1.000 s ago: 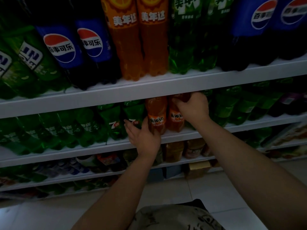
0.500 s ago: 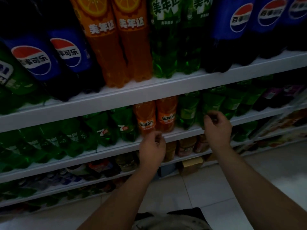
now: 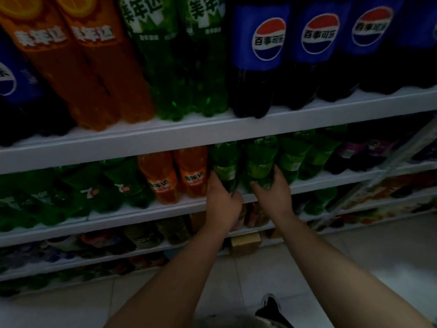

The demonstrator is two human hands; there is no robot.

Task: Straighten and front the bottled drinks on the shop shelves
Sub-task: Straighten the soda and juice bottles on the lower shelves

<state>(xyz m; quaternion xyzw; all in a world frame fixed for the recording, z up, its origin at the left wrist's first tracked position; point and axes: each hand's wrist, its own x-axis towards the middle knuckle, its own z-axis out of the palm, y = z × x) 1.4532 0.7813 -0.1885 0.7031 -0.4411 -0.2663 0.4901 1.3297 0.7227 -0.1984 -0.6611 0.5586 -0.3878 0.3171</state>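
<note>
- Work in hand: two small green soft-drink bottles on the middle shelf [image 3: 142, 210], just at 3 o'clock of the orange pair and near the shelf's front edge.
- Left green bottle [image 3: 225, 165]: the left hand [image 3: 222, 203] grips its lower body, thumb up the side at 9 o'clock, fingers curled round the base.
- Right green bottle [image 3: 260, 160]: the right hand [image 3: 272, 196] holds it likewise, thumb at 9 o'clock, fingers wrapped round the side at 3 o'clock.
- Both labels read as plain pale green with no brand name legible, so I judge these two not yet fronted.
- Orange Mirinda bottles [image 3: 176, 175]: upright, touching, labels forward. Judged finished.
- 7-Up bottles [image 3: 118, 185] at 9 o'clock: logos partly showing, row uneven. Condition uncertain in the dim light.
- Further green bottles [image 3: 292, 159] and purple-labelled bottles [image 3: 350, 152] at 3 o'clock: apparently outstanding.
- Top shelf at 12 o'clock, large Pepsi bottles [image 3: 268, 58]: logos forward.
- Lower shelves at 6 o'clock: too dark to assess.
- Overall: early to middle of the task.
</note>
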